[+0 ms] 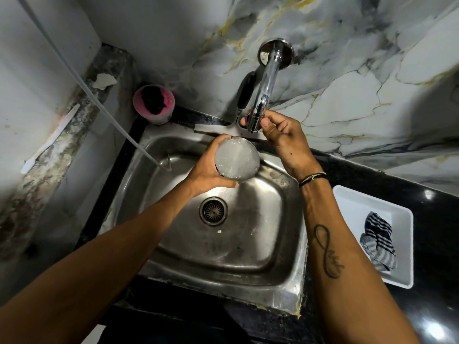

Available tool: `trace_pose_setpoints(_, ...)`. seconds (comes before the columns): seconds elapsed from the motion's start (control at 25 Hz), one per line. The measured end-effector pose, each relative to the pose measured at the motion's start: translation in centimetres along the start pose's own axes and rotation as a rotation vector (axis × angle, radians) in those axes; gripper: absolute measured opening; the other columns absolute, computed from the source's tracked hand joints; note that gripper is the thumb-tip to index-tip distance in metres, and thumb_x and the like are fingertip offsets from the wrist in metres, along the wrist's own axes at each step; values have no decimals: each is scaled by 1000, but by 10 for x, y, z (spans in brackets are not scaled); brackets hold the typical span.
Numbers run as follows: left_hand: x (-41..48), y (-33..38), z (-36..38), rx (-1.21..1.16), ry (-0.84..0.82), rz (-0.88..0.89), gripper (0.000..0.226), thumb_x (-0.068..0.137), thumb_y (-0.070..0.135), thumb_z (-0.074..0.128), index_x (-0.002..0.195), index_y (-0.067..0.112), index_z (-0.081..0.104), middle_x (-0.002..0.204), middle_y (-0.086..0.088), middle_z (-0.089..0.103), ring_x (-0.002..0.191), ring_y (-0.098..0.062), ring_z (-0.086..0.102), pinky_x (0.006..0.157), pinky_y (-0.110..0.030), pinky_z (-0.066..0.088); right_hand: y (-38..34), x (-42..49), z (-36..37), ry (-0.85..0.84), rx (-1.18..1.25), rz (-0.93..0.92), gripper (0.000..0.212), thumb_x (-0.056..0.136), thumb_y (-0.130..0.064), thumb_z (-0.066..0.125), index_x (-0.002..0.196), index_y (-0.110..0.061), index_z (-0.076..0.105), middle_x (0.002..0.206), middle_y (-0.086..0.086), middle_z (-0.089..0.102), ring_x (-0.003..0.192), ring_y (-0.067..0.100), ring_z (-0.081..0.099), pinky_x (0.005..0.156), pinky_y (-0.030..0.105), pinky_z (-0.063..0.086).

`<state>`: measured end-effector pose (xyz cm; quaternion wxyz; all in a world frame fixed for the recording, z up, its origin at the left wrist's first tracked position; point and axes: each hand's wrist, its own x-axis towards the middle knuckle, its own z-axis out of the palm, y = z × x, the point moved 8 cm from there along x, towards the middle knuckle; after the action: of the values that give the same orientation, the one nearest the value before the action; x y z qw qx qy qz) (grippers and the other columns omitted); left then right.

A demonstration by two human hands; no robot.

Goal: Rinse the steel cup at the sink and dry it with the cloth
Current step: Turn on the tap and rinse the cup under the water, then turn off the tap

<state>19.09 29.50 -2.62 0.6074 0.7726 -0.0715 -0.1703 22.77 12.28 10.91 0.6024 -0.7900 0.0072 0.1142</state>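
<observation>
Currently cupped in left hand (208, 173), just below right hand (280, 137) pinching faucet spout (263, 95): steel cup (237, 161), rigid, light, likely wet-slick; best wrapped around wall. Striped cloth (378, 240) well right.

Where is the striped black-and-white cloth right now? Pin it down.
In the head view the striped black-and-white cloth lies crumpled in the white rectangular tray on the black counter, right of the steel sink, beyond the right forearm.
</observation>
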Motion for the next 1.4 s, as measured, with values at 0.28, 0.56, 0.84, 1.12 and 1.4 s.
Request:
trace_pose_setpoints(0.28, -22, 0, -3, 429, -62, 88, 131, 54, 27, 101, 164, 20, 32, 170, -4, 35, 153, -25, 40, 127, -43, 40, -1, -5, 4, 34, 18, -35, 33, 114, -10, 50, 137, 5, 67, 131, 22, 77, 131, 33, 71, 122, 54, 46)
trace_pose_setpoints(0.56, -52, 11, 12, 1321, -283, 470, 117, 62, 17, 94, 165, 1, 40, 170, -18, 44, 148, -36, 52, 118, -40, 49, -3, -8, 5, 22, 0, -23, 33, 113, -12, 51, 138, 3, 68, 106, -6, 84, 85, -12, 71, 92, 12, 54)
trace_pose_setpoints(0.84, -95, 13, 36, 1668, -394, 914, 74, 93, -10, 59, 164, 2, 40, 169, -21, 46, 147, -40, 55, 118, -47, 50, -8, -15, 10, 54, 58, -5, 34, 114, -9, 49, 141, 0, 67, 130, 15, 78, 99, -3, 73, 104, 29, 52)
trace_pose_setpoints(1.12, -105, 25, 32, 1602, -275, 952, 64, 99, -10, 37, 162, -2, 37, 167, -25, 45, 141, -42, 56, 118, -49, 49, -8, -18, 10, 154, 40, -9, 34, 112, -5, 52, 140, 8, 65, 136, 20, 74, 115, 16, 75, 107, 28, 56)
trace_pose_setpoints(1.4, -105, 20, 21, 344, 209, 76, 121, 55, 11, 108, 156, 4, 42, 155, -18, 51, 141, -33, 52, 118, -49, 48, 57, -90, -32, 413, 50, 86, 34, 104, -10, 69, 136, 0, 68, 132, 18, 75, 123, 30, 72, 111, 32, 57)
